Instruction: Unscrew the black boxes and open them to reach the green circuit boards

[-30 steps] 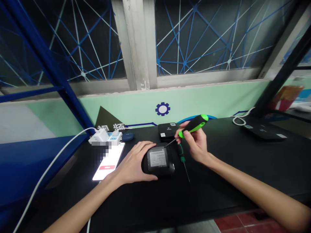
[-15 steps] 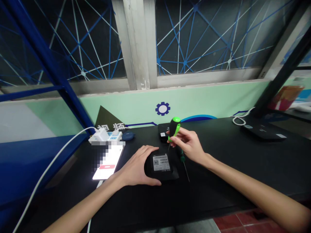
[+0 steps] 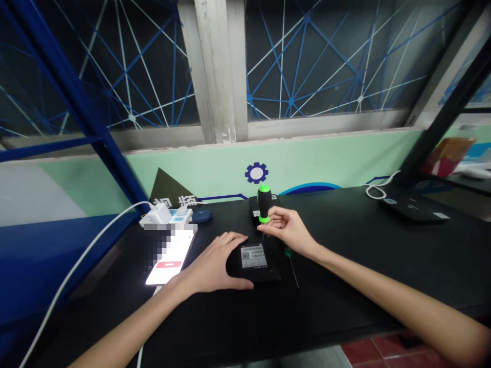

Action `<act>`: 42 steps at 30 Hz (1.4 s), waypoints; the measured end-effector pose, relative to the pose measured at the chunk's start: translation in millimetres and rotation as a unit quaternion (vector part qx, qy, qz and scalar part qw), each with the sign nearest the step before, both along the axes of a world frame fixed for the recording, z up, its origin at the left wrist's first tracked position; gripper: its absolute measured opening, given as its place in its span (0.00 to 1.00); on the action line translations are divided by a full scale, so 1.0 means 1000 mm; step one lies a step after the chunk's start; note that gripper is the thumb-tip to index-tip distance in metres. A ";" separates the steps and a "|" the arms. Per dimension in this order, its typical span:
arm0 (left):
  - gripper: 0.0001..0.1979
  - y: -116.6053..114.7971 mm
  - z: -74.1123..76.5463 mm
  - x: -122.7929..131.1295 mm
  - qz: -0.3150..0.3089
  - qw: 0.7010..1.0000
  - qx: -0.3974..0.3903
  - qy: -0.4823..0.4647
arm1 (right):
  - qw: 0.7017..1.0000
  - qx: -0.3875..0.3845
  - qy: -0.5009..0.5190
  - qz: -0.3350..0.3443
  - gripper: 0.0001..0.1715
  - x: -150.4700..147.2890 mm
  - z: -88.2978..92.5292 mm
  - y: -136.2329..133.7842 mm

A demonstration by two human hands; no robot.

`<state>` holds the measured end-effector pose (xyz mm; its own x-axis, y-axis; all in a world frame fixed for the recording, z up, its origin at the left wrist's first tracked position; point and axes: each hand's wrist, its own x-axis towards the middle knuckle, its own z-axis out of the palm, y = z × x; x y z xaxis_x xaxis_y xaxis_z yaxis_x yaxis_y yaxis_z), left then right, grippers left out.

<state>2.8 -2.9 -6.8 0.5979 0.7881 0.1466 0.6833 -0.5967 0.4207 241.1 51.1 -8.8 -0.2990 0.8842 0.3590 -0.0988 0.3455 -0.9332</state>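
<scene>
Left hand (image 3: 213,263) flat, steadying black device (image 3: 253,260); right hand (image 3: 287,230) pinching green-handled screwdriver (image 3: 263,203) upright over its far edge.

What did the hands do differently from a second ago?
The right hand swung the green-and-black screwdriver from slanted to upright over the small black box with a white label, which went from tilted up to flat. The left hand stayed on the box.
</scene>
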 end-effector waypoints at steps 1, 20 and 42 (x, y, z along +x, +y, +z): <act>0.45 0.000 -0.001 0.000 0.000 1.000 -0.001 0.002 | 1.000 -0.006 -0.003 0.000 0.18 0.000 -0.001 0.001; 0.21 0.004 0.002 -0.006 0.032 0.998 0.053 0.008 | 0.996 0.028 -0.070 0.057 0.19 0.006 0.004 -0.002; 0.21 0.004 0.002 -0.006 0.034 0.997 0.072 0.021 | 0.998 -0.008 -0.041 0.037 0.16 0.004 0.001 -0.003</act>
<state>-2.9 0.6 -4.6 0.5516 0.7997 0.2370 0.7395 -0.6003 0.3044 244.6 48.4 -7.7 -0.3913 0.8642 0.3163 -0.0474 0.3243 -0.9448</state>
